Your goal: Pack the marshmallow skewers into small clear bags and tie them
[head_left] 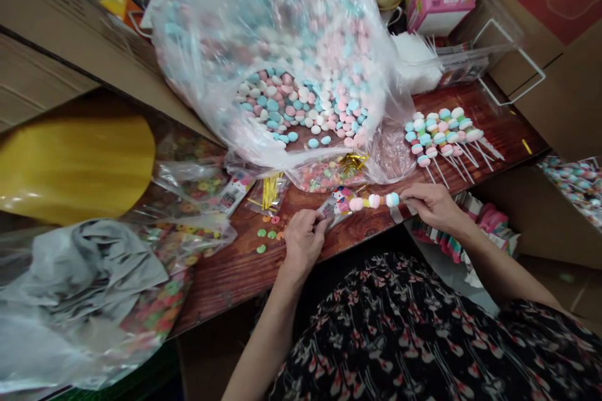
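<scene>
A candy skewer [375, 201] of pink, white and blue puffs with yellow and orange rings between them lies level between my hands, above the table's front edge. My right hand [435, 208] pinches it at its blue end; its stick is hidden by the fingers. My left hand [305, 238] is closed on a small clear printed packet [336, 205], which meets the skewer's pink end. How far the skewer sits inside the packet I cannot tell. Several finished candy skewers [439, 131] lie in a pile beyond my right hand, sticks pointing toward me.
A large clear bag [197, 62] of pastel candies stands open at the back. Ring candies [271, 234] and gold twist ties [271, 191] lie left of centre. A clear bin [498, 25] holds a pink box [439, 9]. Grey cloth [94, 269] covers a candy bag at left.
</scene>
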{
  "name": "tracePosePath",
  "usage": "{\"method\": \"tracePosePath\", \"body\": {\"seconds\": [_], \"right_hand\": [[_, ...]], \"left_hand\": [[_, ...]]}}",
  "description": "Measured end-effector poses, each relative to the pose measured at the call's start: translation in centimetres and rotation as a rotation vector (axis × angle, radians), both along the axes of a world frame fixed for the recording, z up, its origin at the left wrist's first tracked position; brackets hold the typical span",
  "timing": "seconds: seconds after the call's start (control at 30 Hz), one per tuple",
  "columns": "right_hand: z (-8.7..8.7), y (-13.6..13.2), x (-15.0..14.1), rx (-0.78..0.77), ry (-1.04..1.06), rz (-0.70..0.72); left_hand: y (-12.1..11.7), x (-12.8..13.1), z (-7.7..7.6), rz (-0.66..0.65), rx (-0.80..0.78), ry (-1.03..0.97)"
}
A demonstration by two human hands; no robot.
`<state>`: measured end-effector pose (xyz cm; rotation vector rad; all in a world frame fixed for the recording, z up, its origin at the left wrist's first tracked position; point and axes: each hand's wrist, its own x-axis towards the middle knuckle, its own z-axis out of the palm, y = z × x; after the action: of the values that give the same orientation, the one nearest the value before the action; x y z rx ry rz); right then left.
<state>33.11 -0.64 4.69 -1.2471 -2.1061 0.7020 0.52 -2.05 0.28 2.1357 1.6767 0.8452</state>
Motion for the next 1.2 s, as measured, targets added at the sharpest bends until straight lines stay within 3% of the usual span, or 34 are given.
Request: {"method": "tracePosePath", "body": {"seconds": [0.27,0.4,0.63,0.8,1.0,1.2], "right_hand": [[-0.2,0.5,-0.7,0.077,0.034,0.004],[-0.4,0.5,-0.9,0.149,-0.068,0.029],[0.4,0.0,-0.5,0.302,-0.255,0.098],[0.8,-0.1,-0.3,0.308,-0.255,0.125],[1.0,0.1,-0.5,0.363,-0.342,0.162],[1.8,0.3,-0.9,0.346,-0.413,0.165]], "left_hand": [[0.0,-0.3,-0.4,-0.042,0.047,0.045],[0.0,-0.2,-0.4,-0.076,0.065,0.094],[0.3,-0.4,-0.3,-0.100,0.028,-0.033],[0.2,-0.3,-0.2,-0.098,-0.016,-0.125],[0.0,-0.2,0.2,-0.198,-0.006,-0.128],[-0.2,-0.7,-0.3,-0.214,-0.044,-0.147]]}}
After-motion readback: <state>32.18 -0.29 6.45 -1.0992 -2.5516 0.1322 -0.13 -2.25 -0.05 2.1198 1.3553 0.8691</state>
